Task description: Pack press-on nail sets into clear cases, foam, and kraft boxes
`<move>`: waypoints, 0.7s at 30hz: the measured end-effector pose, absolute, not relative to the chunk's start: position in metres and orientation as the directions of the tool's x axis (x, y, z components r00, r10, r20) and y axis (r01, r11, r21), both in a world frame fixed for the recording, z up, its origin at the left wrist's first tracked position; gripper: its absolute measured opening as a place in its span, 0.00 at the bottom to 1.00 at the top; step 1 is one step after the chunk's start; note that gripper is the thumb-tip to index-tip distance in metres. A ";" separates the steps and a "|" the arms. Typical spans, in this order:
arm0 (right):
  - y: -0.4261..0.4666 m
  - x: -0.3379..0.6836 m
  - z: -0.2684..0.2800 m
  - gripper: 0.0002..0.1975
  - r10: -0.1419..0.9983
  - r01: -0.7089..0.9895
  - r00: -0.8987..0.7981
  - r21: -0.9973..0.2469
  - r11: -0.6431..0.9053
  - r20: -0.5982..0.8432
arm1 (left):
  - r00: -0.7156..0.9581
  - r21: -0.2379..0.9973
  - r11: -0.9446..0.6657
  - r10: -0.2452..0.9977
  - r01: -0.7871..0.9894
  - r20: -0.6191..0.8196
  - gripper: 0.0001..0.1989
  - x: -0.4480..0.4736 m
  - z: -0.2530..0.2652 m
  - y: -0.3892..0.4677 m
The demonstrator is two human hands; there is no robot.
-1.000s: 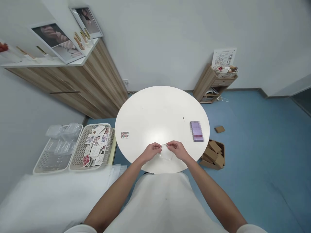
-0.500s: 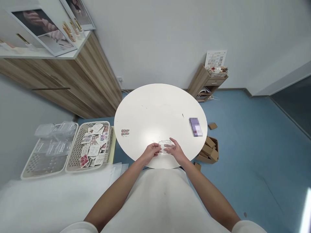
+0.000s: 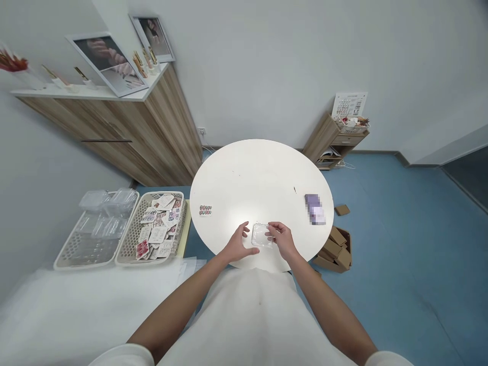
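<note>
A clear plastic case is over the near part of the white oval table; whether it rests on the tabletop I cannot tell. On its right edge, the fingers and thumb of my right hand are closed. My left hand is beside the case's left edge, thumb and fingers spread wide with nothing between them. To the left on the table lies a small card of press-on nails in red and green tones. A purple item, blurred into pixels, lies at the right.
Left of the table stand a white basket of printed cards and a white basket of clear plastic boxes. A cardboard box with brown pieces is on the floor at right. A wooden cabinet and small shelf are behind.
My left hand has let go of the case and opened out to its left. My right hand stays on the case's right side. The whole view has shifted slightly.
</note>
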State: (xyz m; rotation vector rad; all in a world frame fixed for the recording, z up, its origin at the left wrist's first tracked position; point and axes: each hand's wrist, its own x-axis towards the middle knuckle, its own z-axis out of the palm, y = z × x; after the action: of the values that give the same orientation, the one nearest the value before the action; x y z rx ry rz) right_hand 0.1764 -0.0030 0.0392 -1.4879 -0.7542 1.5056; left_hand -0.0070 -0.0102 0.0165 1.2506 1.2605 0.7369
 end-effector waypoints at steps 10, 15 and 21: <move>-0.008 0.171 0.053 0.14 0.896 -0.227 0.055 -0.880 -0.418 -0.440 | 0.384 0.949 -0.102 0.923 0.299 -0.021 0.43 -0.006 0.044 -0.005; -0.014 0.180 0.060 0.26 0.950 0.025 -0.047 -0.951 -0.309 -0.310 | 0.355 0.948 -0.084 0.934 0.307 -0.032 0.39 -0.007 0.045 -0.005; -0.027 0.197 0.072 0.36 0.933 0.358 -0.351 -0.932 0.049 -0.086 | 0.361 0.965 -0.066 0.932 0.255 -0.032 0.38 -0.005 0.048 -0.007</move>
State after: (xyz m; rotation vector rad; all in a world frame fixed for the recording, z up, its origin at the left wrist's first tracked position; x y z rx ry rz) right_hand 0.1969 -0.0273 0.0717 -1.2982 -1.7607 1.2980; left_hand -0.0052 -0.0068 0.0479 1.5656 1.1008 0.8017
